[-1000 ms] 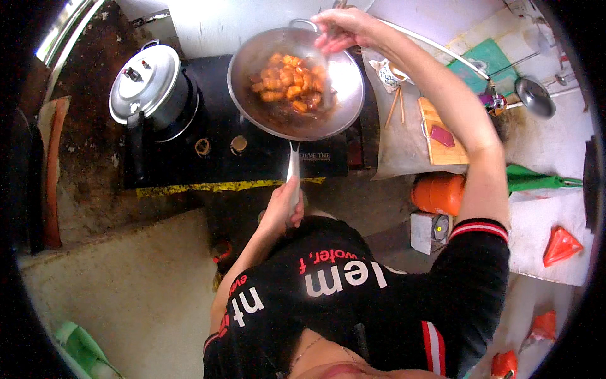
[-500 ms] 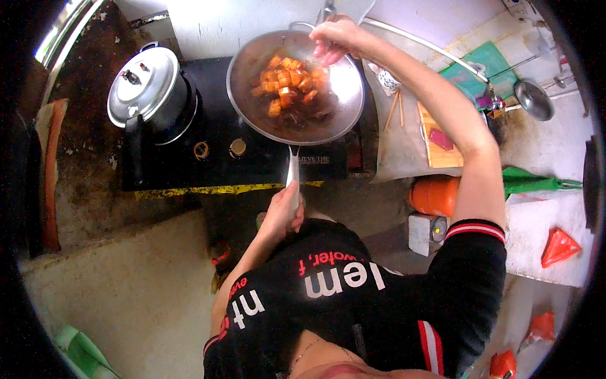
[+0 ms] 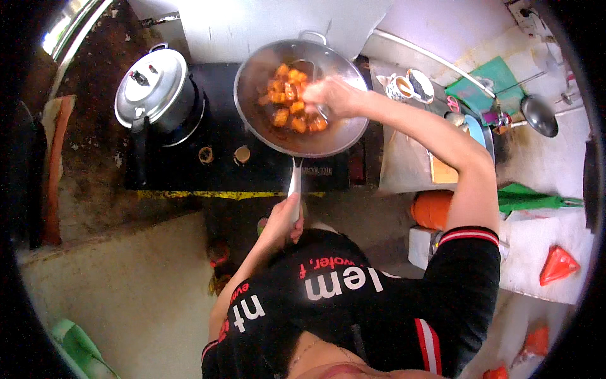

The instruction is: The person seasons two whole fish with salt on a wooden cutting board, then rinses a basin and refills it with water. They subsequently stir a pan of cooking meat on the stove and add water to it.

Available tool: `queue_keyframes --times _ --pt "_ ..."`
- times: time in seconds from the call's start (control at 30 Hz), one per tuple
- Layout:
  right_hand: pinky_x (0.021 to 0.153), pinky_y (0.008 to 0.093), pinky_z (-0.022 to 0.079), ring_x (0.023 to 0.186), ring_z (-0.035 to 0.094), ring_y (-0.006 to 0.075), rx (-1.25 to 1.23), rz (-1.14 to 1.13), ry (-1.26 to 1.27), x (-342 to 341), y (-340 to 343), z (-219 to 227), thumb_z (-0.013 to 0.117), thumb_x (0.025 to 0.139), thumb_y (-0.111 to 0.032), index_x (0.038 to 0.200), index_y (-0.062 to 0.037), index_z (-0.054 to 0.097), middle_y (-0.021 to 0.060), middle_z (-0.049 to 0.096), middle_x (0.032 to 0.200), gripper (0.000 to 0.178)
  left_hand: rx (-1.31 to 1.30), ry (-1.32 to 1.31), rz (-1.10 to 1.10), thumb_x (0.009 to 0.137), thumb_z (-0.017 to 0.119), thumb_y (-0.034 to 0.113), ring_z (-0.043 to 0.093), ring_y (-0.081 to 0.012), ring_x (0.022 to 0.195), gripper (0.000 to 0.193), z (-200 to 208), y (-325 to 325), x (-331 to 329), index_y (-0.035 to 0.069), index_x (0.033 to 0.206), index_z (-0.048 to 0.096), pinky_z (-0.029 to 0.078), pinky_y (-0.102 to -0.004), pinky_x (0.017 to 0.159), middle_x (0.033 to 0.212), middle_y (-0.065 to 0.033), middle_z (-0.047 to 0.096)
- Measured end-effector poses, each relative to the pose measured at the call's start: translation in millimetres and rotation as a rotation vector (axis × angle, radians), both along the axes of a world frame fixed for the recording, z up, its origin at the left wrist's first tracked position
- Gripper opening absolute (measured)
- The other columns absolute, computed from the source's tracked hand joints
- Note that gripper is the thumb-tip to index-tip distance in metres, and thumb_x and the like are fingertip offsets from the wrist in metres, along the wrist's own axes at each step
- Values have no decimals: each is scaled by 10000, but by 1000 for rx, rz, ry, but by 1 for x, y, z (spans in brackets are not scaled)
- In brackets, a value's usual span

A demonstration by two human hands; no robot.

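Note:
A metal wok stands on the black stove, its long handle toward me. My left hand is wrapped round that handle. Browned, glossy cubes of food lie heaped in the wok's middle, with some dark sauce beneath. Over the right half of the wok, my right hand is closed on a slim metal cooking utensil. Its working end is hidden by the hand and the food, so its exact kind does not show.
Left of the wok sits a pressure cooker, its black handle pointing toward me. A patterned mug, a wooden board and a dark ladle are on the right. An orange cylinder stands below the counter.
My right hand has come down from the wok's far rim to beside the cubes. Those cubes have shifted a little. The left hand keeps its hold on the handle; the whole view has tilted slightly.

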State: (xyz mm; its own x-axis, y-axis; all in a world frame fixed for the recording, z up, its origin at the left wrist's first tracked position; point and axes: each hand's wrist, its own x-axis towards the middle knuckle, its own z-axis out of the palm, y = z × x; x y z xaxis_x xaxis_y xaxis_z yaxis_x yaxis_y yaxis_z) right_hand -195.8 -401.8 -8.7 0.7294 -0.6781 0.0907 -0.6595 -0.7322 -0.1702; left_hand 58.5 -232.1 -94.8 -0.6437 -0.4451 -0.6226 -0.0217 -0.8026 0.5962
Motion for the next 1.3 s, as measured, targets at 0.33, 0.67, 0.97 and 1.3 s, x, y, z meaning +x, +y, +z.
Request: queue_keyframes --times 0.33,0.67,0.97,1.3 --pt "597 368 491 704 584 248 -203 231 144 -12 11 -48 575 665 -173 751 -71 483 80 520 755 163 -39 -89 -35 934 311 517 358 -145 342 509 12 -2 -7 65 731 430 318 -292 322 488 -35 412" --pt "602 404 491 716 612 291 -55 380 260 -43 2 -20 642 586 -157 684 -49 564 107 592 728 166 -21 -143 74 936 381 471 352 -109 349 437 25 6 -11 75 763 442 292 -244 332 501 -15 407" --pt "551 357 520 697 611 249 -137 134 98 -18 79 -32 574 734 -125 739 -28 558 113 542 829 98 13 -115 116 927 401 488 342 -116 335 437 24 11 -4 75 795 460 263 -248 316 495 -22 406" --pt "609 356 507 722 621 264 -165 -1510 -671 49 444 -115 566 771 -65 922 -63 617 98 621 817 160 59 -127 10 883 424 554 495 -198 623 475 -18 15 10 91 948 505 430 -336 546 718 -62 504"
